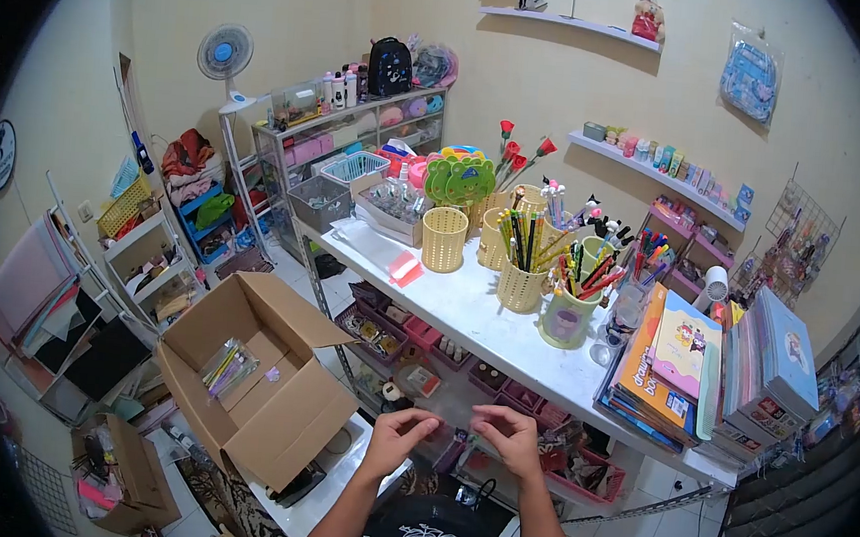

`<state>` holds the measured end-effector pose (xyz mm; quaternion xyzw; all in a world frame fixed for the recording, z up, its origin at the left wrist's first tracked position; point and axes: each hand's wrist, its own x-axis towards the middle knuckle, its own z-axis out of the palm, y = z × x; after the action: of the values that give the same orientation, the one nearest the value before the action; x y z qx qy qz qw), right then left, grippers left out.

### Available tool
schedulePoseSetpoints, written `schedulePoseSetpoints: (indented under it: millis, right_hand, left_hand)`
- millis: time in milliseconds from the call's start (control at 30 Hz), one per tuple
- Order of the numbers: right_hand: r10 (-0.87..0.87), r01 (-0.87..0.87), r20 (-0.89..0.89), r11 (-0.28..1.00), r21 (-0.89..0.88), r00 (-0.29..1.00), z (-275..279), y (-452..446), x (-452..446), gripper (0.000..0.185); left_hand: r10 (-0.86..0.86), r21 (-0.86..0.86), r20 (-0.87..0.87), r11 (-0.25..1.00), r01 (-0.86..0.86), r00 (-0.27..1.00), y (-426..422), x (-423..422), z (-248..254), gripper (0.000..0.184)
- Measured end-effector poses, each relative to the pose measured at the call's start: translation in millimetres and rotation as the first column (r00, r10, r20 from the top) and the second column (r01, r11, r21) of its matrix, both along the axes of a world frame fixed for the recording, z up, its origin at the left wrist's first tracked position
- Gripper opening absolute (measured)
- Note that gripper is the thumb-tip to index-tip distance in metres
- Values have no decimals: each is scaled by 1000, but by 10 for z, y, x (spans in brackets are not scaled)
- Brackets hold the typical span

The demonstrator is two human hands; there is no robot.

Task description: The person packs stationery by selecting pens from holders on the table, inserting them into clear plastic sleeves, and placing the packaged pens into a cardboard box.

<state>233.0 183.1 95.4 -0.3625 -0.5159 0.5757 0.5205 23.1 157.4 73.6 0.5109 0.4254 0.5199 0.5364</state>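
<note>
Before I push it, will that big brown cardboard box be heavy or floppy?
The cardboard box is probably light for its size, since much of its floor shows bare. Its open flap may flop, because it sticks out unfastened. The clear packet inside could slide, as nothing visible pins it down.

Clear plastic piece [456,412], thin and see-through, spans gap between my left hand [402,438] and my right hand [508,440]; I pinch it at fingertips on both sides. Faint whitish sheen on it; outline too faint to trace, cannot tell whether bag or flat sheet. Held up in air at near middle of scene, in front of me, apart from cardboard box [292,421] to left. Box brown, flaps open, tilted in view, clear packet [231,368] of slim coloured items lying inside.
</note>
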Motion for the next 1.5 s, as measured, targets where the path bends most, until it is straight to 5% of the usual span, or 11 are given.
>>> schedulePoseSetpoints:
  millis: [133,400,633,1133,1333,1400,1500]
  right_hand:
    - [12,-57,203,975,216,979,-220,39,76,11]
    - [-36,43,113,997,-60,993,-339,-11,84,20]
    - [-52,53,41,998,-19,998,-334,-1,62,35]
    - [-105,98,94,992,73,990,-347,44,-1,22]
    - [-62,70,-58,989,134,996,-471,78,40,15]
    - [-91,50,209,980,193,974,-407,58,96,15]
    - [-119,52,250,964,259,961,-232,50,90,17]
  left_hand:
    - [43,-74,103,997,-35,994,30,-24,-63,18]
    - [42,-26,-3,999,-42,999,39,-110,6,19]
    - [154,-17,79,988,-153,985,52,-77,-55,12]
    - [207,84,82,973,-214,975,132,-134,-169,11]
    - [205,67,198,973,-222,959,155,-85,-124,10]
    - [207,65,214,972,-226,955,156,-72,-116,10]
    - [124,138,119,980,-140,985,160,-129,-88,13]
